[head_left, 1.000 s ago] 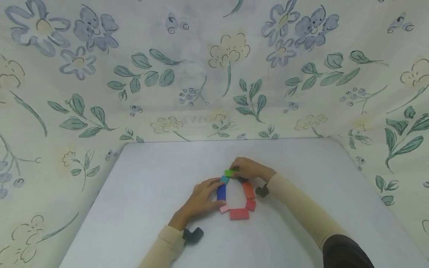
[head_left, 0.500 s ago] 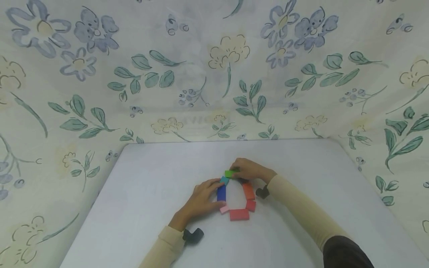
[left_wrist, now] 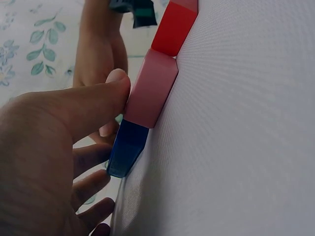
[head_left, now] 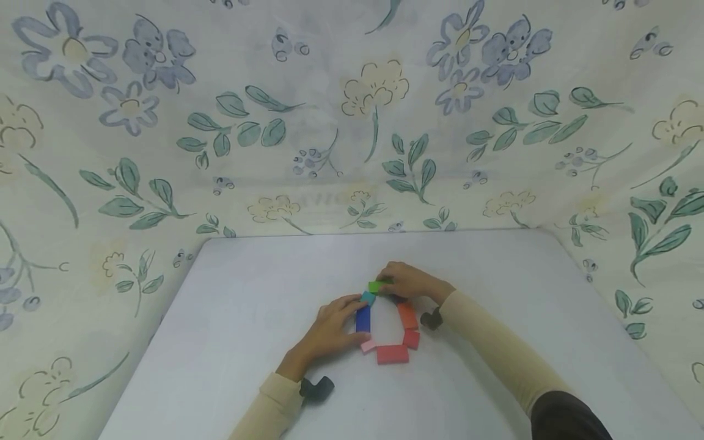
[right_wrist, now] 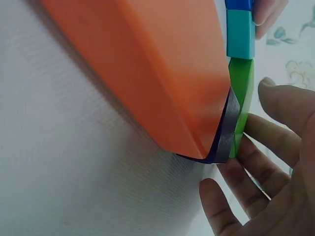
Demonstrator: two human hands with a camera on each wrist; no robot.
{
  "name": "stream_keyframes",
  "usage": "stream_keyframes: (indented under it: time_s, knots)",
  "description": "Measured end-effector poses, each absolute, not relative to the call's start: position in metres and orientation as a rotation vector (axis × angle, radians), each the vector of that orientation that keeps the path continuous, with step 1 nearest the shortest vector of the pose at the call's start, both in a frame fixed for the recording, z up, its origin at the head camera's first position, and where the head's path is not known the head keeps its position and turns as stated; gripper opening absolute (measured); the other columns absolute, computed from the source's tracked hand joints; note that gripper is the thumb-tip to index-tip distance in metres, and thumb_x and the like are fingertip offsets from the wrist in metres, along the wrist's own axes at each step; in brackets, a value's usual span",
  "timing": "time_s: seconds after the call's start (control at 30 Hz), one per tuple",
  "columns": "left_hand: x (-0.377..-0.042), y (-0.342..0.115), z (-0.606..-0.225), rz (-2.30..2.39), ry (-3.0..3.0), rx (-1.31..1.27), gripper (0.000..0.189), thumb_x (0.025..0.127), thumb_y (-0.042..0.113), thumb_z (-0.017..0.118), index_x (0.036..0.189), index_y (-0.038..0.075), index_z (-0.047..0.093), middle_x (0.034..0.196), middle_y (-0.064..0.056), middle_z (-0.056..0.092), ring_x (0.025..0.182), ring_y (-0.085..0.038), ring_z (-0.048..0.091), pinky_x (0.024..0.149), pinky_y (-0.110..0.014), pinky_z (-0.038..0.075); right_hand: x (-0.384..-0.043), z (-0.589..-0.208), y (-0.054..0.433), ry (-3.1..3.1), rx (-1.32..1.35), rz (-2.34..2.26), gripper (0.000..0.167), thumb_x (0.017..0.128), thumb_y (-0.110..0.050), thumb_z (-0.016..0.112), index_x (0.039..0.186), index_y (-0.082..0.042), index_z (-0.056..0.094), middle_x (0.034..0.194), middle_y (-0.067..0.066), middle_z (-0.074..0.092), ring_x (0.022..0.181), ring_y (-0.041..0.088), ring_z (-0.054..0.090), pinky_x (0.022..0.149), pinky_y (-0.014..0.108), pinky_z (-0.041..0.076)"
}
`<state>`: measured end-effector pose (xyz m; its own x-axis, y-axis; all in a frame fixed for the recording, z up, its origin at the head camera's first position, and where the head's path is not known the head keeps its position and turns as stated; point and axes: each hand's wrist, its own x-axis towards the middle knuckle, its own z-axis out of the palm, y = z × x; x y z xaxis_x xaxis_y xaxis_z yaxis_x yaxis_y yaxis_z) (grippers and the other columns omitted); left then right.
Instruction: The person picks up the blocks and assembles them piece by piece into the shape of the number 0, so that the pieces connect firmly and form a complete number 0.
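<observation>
Several coloured blocks form a ring on the white table (head_left: 253, 269). My left hand (head_left: 330, 327) lies along its left side. The thumb touches the pink block (left_wrist: 151, 91), and the fingertips rest at the light blue block (head_left: 368, 298), spanning the dark blue block (head_left: 363, 320). At the far side, my right hand (head_left: 409, 281) touches the green block (right_wrist: 241, 88) with its fingers, while the thumb stands a little apart from it in the right wrist view. A dark purple block (right_wrist: 227, 128) sits between the green and orange blocks, mostly hidden by the right hand in the head view.
Completing the ring are an orange block (head_left: 407, 316), a small red block (head_left: 411, 339) and a larger red block (head_left: 393, 354) at the near side. A black device (head_left: 317, 389) is on the left wrist, another (head_left: 431, 319) on the right. Floral cloth (head_left: 330, 122) hangs behind the table.
The view has shifted slightly, so everything sits a little lower in the frame. Both hands and the blocks otherwise hold their places.
</observation>
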<state>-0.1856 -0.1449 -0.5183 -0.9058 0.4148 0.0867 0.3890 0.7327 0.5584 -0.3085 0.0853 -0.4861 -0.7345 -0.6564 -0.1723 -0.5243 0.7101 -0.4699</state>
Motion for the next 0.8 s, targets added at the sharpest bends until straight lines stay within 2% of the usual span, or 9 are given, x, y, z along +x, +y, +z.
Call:
stream_keyframes:
  time_s: [0.23,0.33,0.57,0.8]
  knots:
    - [-0.187,-0.143,-0.519,0.920,2.894,0.688,0.066,0.090,0.053,0.065,0.147,0.024,0.050,0.156,-0.010,0.041,0.145,-0.033,0.037,0.108,-0.054,0.033,-0.311,-0.497,0.100,2.613,-0.718,-0.728,0.043,0.103,-0.042,0.051,0.135,-0.016,0.061,0.135,0.004,0.061,0.131,0.023,0.054,0.111,0.044,0.043]
    - [-0.190,-0.142,-0.520,0.926,2.888,0.689,0.062,0.092,0.051,0.064,0.146,0.023,0.050,0.156,-0.011,0.041,0.145,-0.033,0.038,0.107,-0.054,0.034,-0.311,-0.503,0.112,2.632,-0.627,-0.814,0.042,0.103,-0.042,0.049,0.136,-0.018,0.060,0.139,0.004,0.060,0.135,0.026,0.051,0.113,0.047,0.041]
    - [-0.197,-0.148,-0.514,1.119,2.796,0.593,0.058,0.097,0.044,0.060,0.146,0.015,0.049,0.156,-0.013,0.041,0.146,-0.037,0.035,0.115,-0.064,0.026,-0.303,-0.508,0.144,2.690,-0.501,-0.969,0.037,0.102,-0.038,0.053,0.133,-0.018,0.061,0.139,0.005,0.060,0.135,0.029,0.051,0.111,0.049,0.042]
    - [-0.194,-0.181,-0.509,1.249,2.701,0.393,0.052,0.101,0.046,0.054,0.147,0.021,0.049,0.154,-0.004,0.045,0.148,-0.030,0.035,0.119,-0.054,0.028,-0.282,-0.508,0.176,2.702,-0.516,-0.969,0.033,0.102,-0.034,0.055,0.130,-0.018,0.063,0.135,0.006,0.062,0.132,0.030,0.054,0.107,0.049,0.046]
